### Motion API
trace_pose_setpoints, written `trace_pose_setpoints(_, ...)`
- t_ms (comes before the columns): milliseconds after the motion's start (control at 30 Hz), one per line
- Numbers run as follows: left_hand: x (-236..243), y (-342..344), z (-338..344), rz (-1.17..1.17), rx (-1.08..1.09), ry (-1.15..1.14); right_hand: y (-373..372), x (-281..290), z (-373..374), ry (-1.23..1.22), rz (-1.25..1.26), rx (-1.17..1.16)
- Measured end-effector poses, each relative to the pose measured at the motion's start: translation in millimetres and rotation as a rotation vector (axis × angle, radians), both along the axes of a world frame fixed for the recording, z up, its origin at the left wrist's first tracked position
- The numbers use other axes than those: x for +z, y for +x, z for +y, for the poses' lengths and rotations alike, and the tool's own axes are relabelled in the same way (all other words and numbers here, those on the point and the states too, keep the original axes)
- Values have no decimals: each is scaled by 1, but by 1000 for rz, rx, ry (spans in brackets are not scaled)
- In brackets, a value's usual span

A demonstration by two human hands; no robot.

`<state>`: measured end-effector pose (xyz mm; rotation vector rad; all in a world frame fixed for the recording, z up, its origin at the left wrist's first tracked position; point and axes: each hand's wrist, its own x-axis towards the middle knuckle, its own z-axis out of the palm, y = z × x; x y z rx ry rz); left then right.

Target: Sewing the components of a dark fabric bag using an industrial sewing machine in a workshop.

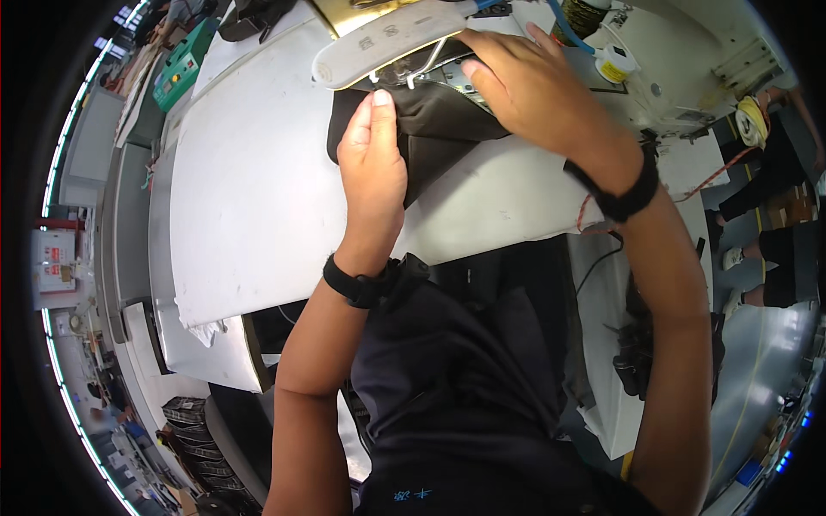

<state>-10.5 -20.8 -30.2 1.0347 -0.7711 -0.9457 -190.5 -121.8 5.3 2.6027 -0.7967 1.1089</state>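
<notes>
A dark olive-brown fabric piece [439, 129] lies folded under the head of a white sewing machine [387, 43], its near corner hanging toward me. My left hand [372, 159] pinches its left part, thumb on top and fingers mostly hidden beneath. Close to the thumb tip is the machine's metal presser area [411, 76]. Beyond the fabric's right side, my right hand [538, 90] reaches over the metal machine plate [456, 76]. Its thumb and fingers are apart near the machine head, and I see nothing between them. Black bands circle both wrists.
A white-covered worktable [249, 198] spreads to the left. A green box-shaped device [185, 64] stands at the far left. Right of the machine are a small white bottle with a yellow label [615, 64] and a blue hose [568, 26]. Other people [770, 258] are at the right.
</notes>
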Motion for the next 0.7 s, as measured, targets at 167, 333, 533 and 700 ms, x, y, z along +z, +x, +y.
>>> trace_pose_setpoints(167, -8, 4, -7, -138, -18, -1, -1, 19, -25, 604, 77, 156)
trace_pose_setpoints(333, -13, 20, -25, -75, -171, -107, -7, 19, -16, 152, 115, 106)
trace_pose_setpoints(533, 2, 46, -36, -297, -361, -135, -13, 16, 2, -324, 126, 223)
trace_pose_setpoints(700, 9, 4, 25, -863, 236, -136, -14, 16, -6, -267, 109, 255)
